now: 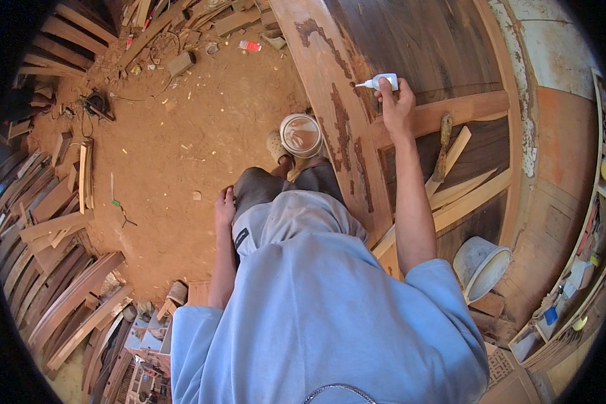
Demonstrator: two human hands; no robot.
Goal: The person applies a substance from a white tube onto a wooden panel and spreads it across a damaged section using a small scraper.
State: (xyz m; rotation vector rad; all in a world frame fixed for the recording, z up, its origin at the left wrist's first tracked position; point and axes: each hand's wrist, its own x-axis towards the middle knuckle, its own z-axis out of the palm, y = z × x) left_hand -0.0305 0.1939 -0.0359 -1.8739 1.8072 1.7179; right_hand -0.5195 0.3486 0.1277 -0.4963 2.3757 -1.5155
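Note:
In my right hand (398,108) is a small white squeeze bottle (388,82) with a thin nozzle, tipped on its side. The nozzle points left, its tip close to the face of a wooden panelled door (330,81). Dark brown patches (342,128) run along that door's left stile, some right beside the nozzle. Whether any liquid leaves the tip is too small to tell. My left hand (225,207) rests against my left thigh, fingers laid along it and holding nothing.
On the door's lower part lie a worn long-handled tool (442,148) and several light wood strips (471,198). A white bucket (301,135) stands by my foot, and a whitish tub (481,268) at right. Stacked timber (47,202) lines the left; offcuts (182,64) litter the floor's far side.

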